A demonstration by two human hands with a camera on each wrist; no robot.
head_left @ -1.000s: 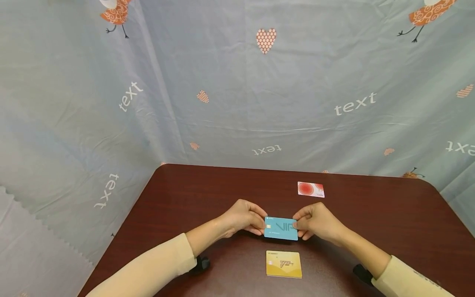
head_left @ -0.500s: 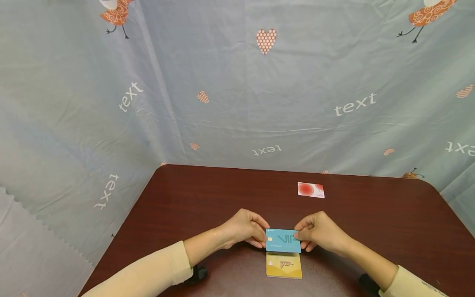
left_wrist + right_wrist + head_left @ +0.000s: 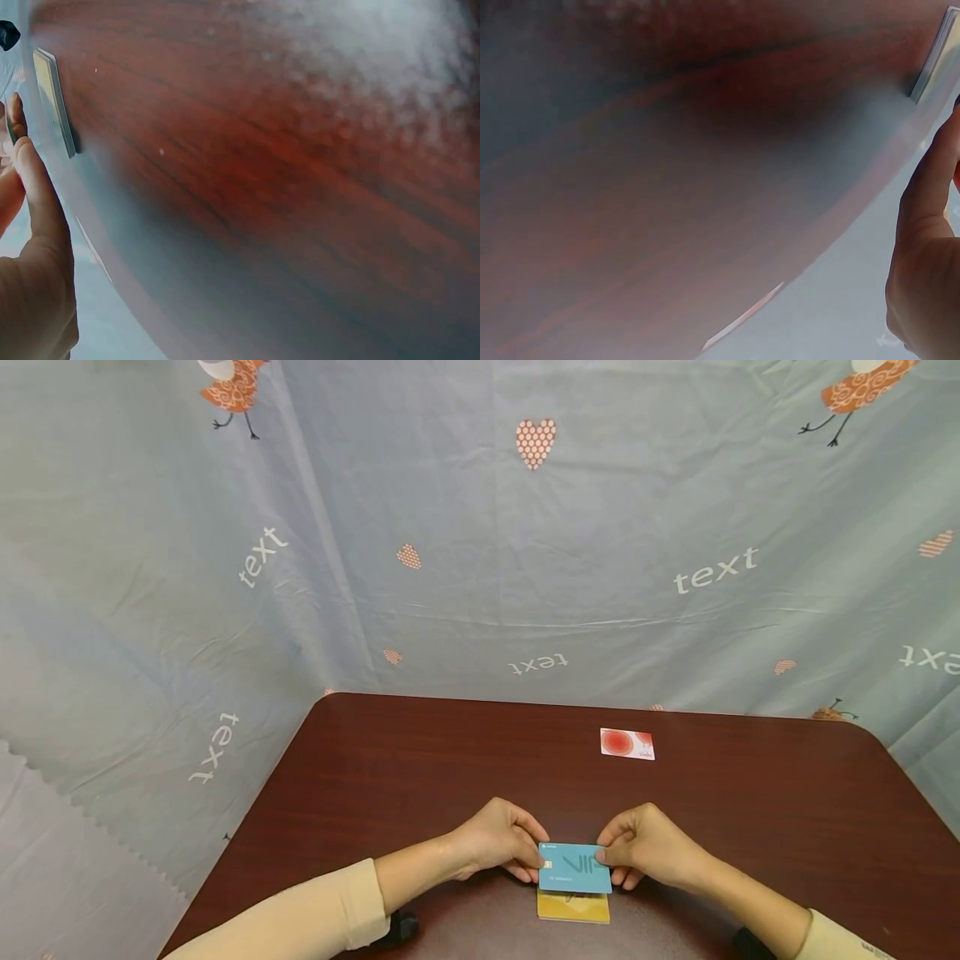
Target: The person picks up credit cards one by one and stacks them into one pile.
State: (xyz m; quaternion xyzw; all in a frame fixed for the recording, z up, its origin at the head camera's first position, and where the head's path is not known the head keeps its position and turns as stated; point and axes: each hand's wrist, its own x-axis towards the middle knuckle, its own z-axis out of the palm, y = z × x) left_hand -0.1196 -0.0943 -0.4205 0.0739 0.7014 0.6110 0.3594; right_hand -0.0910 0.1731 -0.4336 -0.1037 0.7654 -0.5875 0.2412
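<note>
Both hands hold a blue VIP card [image 3: 573, 870] by its short ends, above the table. My left hand [image 3: 501, 839] pinches the card's left end; my right hand [image 3: 648, 847] pinches the right end, its thumb on the card's face. Below it in the head view a yellow card [image 3: 573, 908] shows only its near part, the rest hidden behind the blue one. The left wrist view shows that yellow card on top of a small stack [image 3: 56, 101], with the left fingers a little apart from it. In the right wrist view the stack [image 3: 936, 60] sits past the right thumb.
A red and white card [image 3: 627, 743] lies farther back on the dark brown table [image 3: 420, 752]. A pale blue printed curtain [image 3: 465, 527] hangs behind the table and along its left side.
Both hands have brought the blue card toward the person, from beyond the yellow card to over it, so it covers most of the yellow card. The red and white card has stayed put.
</note>
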